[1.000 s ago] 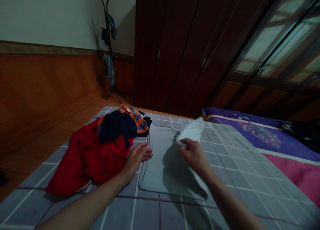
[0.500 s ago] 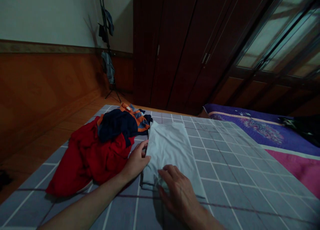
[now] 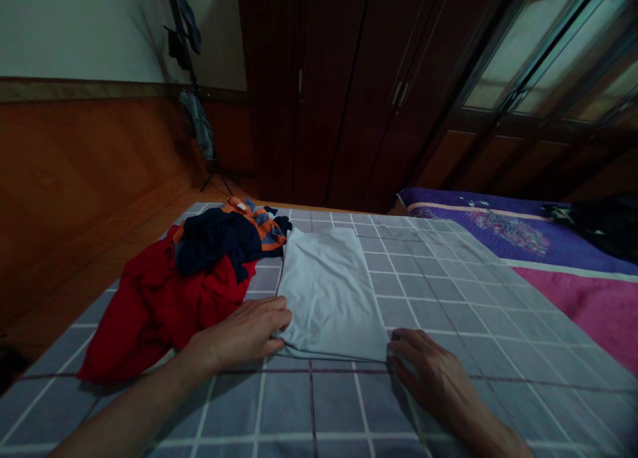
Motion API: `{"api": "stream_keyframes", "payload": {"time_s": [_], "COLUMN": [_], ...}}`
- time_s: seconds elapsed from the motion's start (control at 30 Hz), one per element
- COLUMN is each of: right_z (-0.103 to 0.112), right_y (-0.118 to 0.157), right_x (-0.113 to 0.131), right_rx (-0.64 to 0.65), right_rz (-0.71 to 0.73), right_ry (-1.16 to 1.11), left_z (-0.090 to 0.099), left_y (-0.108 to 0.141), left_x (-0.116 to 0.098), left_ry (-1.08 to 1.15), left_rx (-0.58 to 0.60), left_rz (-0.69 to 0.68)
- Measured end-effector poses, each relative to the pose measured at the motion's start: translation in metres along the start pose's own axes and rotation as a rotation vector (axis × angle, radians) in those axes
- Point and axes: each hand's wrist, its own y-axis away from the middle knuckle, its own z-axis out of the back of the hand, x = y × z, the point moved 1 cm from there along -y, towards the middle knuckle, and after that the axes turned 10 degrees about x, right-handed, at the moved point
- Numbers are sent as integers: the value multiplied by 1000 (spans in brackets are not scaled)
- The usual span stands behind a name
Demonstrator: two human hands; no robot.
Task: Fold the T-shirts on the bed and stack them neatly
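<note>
A white garment (image 3: 329,292), folded into a flat rectangle with light wrinkles, lies on the grey checked bedsheet (image 3: 438,312). At its near left corner is my left hand (image 3: 254,328), fingers curled and closed on the edge. My right hand (image 3: 431,375) pinches the near right corner between thumb and fingers. Beside the left forearm is a heap with a red garment (image 3: 169,305), a navy garment (image 3: 219,238) and an orange and blue-grey patterned garment (image 3: 262,225).
Beyond the bed stands a dark wooden wardrobe (image 3: 319,92). A coat stand (image 3: 192,72) with items hung on it is in the far left corner. To the right lies purple and pink bedding (image 3: 463,212) with a dark item (image 3: 605,225) on it.
My right hand has moved right, from the garment's near middle to its near right corner. My left hand has slid down its left edge to the near corner. The near edge now looks straighter.
</note>
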Motion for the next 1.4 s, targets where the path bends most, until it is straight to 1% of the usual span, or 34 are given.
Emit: {"api": "stream_keyframes", "payload": {"time_s": [0.1,0.23,0.4,0.5,0.57,0.67,0.77,0.87,1.0,1.17,1.23,1.3,1.4], "right_z": [1,-1,-5,-5,-4,-6,-9,-14,-18,-17,-17,-17,-15], "right_y": [-2,-10,-34,-46,-48,-39,-20,-2,7,4,4,4,6], "right_x": [9,29,61,69,64,44,22,10,12,21,22,23,22], "right_rx": [-75,-158,-189,-167,-179,-197,-181,-233,-319,-354,-347,-331,-253], "right_rz": [34,44,81,92,75,22,-28,-54,-54,-12,-7,-8,-13], "right_ry": [-13,-47,-38,13,79,137,106,91,75,7,-13,-30,-70], "left_z": [-5,-1,10,14,15,10,-1,-15,-24,-23,-23,-23,-30], "left_y": [-4,-6,-3,0,1,0,-5,-10,-7,-4,-4,-3,2], "left_x": [3,3,-5,-5,-4,-4,-8,-16,-21,-13,-10,-11,-21], "left_ry": [13,66,164,185,186,160,94,10,-69,-125,-164,-184,-198], "left_rx": [-26,-63,-133,-151,-156,-144,-84,-24,-31,-78,-83,-87,-72], "left_rz": [-40,-57,-40,-18,-25,-54,-93,-122,-86,-18,34,65,47]}}
